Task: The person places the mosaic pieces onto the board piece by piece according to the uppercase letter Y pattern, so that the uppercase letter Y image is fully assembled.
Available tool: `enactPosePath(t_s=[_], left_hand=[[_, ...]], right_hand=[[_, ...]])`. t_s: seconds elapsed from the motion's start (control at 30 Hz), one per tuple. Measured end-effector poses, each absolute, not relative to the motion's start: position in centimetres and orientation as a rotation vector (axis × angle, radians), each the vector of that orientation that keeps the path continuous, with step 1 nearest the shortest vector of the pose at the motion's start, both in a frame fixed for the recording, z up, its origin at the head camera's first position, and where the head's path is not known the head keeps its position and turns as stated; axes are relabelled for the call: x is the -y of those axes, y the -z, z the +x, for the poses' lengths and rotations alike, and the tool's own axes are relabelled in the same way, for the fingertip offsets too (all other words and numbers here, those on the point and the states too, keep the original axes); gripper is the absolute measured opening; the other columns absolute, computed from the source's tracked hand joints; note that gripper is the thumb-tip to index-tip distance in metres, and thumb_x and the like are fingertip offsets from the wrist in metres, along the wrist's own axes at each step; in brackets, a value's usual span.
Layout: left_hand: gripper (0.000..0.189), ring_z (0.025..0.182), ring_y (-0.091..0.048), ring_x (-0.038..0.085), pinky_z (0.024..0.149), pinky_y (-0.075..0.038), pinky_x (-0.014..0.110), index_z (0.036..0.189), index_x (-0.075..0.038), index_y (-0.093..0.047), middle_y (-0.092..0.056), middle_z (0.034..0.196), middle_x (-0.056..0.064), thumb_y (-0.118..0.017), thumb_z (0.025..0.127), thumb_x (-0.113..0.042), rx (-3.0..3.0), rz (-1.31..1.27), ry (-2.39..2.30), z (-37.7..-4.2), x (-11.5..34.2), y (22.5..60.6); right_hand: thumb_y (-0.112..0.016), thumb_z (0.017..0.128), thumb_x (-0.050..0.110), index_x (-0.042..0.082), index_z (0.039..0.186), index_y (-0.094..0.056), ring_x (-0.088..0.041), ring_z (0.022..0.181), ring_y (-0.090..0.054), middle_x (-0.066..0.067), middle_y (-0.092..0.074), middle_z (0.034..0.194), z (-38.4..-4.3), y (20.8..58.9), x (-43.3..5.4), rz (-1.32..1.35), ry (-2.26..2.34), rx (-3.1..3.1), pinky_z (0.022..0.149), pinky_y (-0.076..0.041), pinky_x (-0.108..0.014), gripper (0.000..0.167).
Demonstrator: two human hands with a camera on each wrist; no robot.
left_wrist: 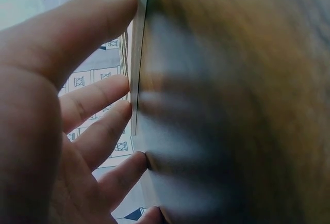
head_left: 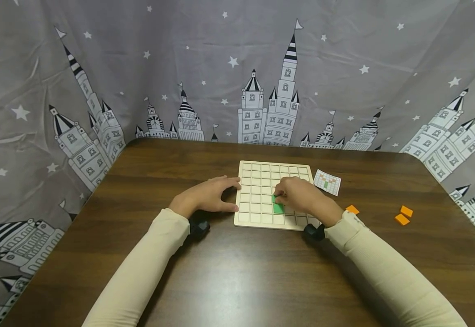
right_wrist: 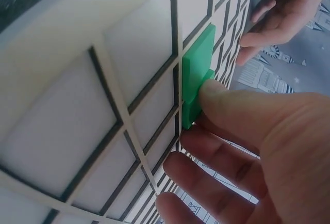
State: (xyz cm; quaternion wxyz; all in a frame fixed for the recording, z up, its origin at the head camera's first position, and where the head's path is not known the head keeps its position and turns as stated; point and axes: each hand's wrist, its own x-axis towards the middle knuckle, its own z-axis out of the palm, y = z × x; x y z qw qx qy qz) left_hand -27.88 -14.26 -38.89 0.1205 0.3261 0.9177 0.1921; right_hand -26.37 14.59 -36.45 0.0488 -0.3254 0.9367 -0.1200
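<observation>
A pale wooden grid board (head_left: 256,197) lies flat on the table, divided into square cells by raised lines. My left hand (head_left: 210,195) touches the board's left edge, its thumb and fingers spread and nothing held in them. Over the middle of the board, my right hand (head_left: 301,196) pinches a green square tile (right_wrist: 191,111) between thumb and forefinger. Right beside that tile, a second green tile (head_left: 278,208) sits in a cell nearer the front edge. In the head view the pinched tile is mostly hidden by my fingers.
A small printed card (head_left: 327,182) with a coloured grid pattern lies at the board's right edge. One orange tile (head_left: 352,209) is near my right wrist, and two orange tiles (head_left: 402,219) lie farther right. A grey castle-print curtain (head_left: 205,54) hangs behind the brown table (head_left: 221,272).
</observation>
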Motion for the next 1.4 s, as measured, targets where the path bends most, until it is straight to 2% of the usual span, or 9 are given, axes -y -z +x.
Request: enactPosePath(t_s=[0.33, 0.5, 0.67, 0.73, 0.8, 0.83, 0.93, 1.13, 1.4], left_hand=[[0.06, 0.148, -0.026, 0.038, 0.119, -0.019, 0.053, 0.139, -0.011, -0.056, -0.036, 0.16, 0.011, -0.075, 0.091, -0.041, -2.682, 0.957, -0.555, -27.9, 14.2, 38.9], [0.061, 0.148, -0.026, 0.038, 0.119, -0.019, 0.052, 0.139, -0.011, -0.056, -0.036, 0.16, 0.009, -0.075, 0.091, -0.042, -2.686, 0.956, -0.55, -28.0, 14.3, 38.8], [0.06, 0.148, -0.026, 0.038, 0.12, -0.019, 0.051, 0.139, -0.01, -0.056, -0.036, 0.16, 0.009, -0.075, 0.091, -0.041, -2.689, 0.956, -0.556, -28.0, 14.3, 38.8], [0.06, 0.148, -0.026, 0.039, 0.119, -0.019, 0.052, 0.139, -0.01, -0.056, -0.037, 0.16, 0.01, -0.075, 0.091, -0.041, -2.689, 0.966, -0.56, -28.0, 14.3, 38.9], [0.06, 0.148, -0.027, 0.04, 0.119, -0.019, 0.052, 0.138, -0.01, -0.056, -0.037, 0.159, 0.011, -0.075, 0.091, -0.042, -2.687, 0.977, -0.565, -28.0, 14.3, 39.0], [0.06, 0.147, -0.027, 0.04, 0.119, -0.02, 0.053, 0.138, -0.01, -0.056, -0.038, 0.159, 0.012, -0.075, 0.091, -0.042, -2.687, 0.983, -0.57, -28.0, 14.3, 39.0], [0.059, 0.147, -0.027, 0.041, 0.119, -0.02, 0.053, 0.137, -0.01, -0.057, -0.038, 0.159, 0.012, -0.075, 0.091, -0.041, -2.686, 0.983, -0.573, -28.0, 14.2, 39.0], [0.061, 0.148, -0.027, 0.039, 0.119, -0.019, 0.054, 0.139, -0.009, -0.056, -0.037, 0.16, 0.011, -0.076, 0.09, -0.041, -2.676, 0.972, -0.583, -28.1, 14.2, 39.1], [0.061, 0.148, -0.026, 0.04, 0.117, -0.019, 0.059, 0.139, -0.008, -0.056, -0.037, 0.16, 0.011, -0.076, 0.09, -0.04, -2.673, 0.983, -0.592, -28.1, 14.2, 39.1]], right_hand=[[-0.074, 0.092, 0.008, 0.016, 0.068, -0.057, -0.014, 0.07, -0.046, 0.002, -0.055, 0.079, -26.4, 36.6, -14.5, -1.082, 0.313, -2.871, 0.063, -0.042, -0.031, 0.03], [-0.075, 0.092, 0.009, 0.017, 0.069, -0.059, -0.014, 0.073, -0.052, 0.001, -0.06, 0.083, -26.4, 36.6, -14.4, -1.11, 0.269, -2.907, 0.066, -0.047, -0.033, 0.029], [-0.073, 0.094, 0.009, 0.017, 0.068, -0.054, -0.014, 0.071, -0.048, 0.001, -0.057, 0.083, -26.3, 36.5, -14.3, -1.08, 0.282, -2.887, 0.064, -0.043, -0.032, 0.033], [-0.071, 0.095, 0.009, 0.014, 0.073, -0.06, -0.016, 0.073, -0.051, -0.001, -0.059, 0.086, -26.2, 36.4, -14.4, -1.072, 0.3, -2.868, 0.065, -0.045, -0.033, 0.026], [-0.068, 0.097, 0.01, 0.008, 0.087, -0.071, -0.018, 0.081, -0.059, -0.004, -0.064, 0.093, -26.1, 36.3, -14.8, -1.051, 0.34, -2.864, 0.071, -0.05, -0.036, 0.011], [-0.067, 0.098, 0.011, 0.005, 0.096, -0.074, -0.021, 0.086, -0.062, -0.007, -0.067, 0.098, -26.0, 36.2, -15.1, -1.046, 0.363, -2.867, 0.076, -0.053, -0.038, 0.009], [-0.064, 0.099, 0.013, -0.003, 0.12, -0.071, -0.029, 0.101, -0.066, -0.015, -0.069, 0.112, -25.8, 35.9, -16.5, -1.029, 0.43, -2.9, 0.087, -0.053, -0.045, 0.027], [-0.066, 0.097, 0.016, -0.002, 0.121, -0.07, -0.032, 0.1, -0.067, -0.017, -0.068, 0.116, -24.6, 35.3, -22.3, -0.857, 0.392, -3.031, 0.084, -0.054, -0.051, 0.03], [-0.073, 0.094, 0.018, -0.003, 0.115, -0.069, -0.03, 0.088, -0.064, -0.015, -0.066, 0.104, -21.2, 36.0, -30.5, -0.641, 0.356, -3.088, 0.074, -0.053, -0.053, 0.03]])
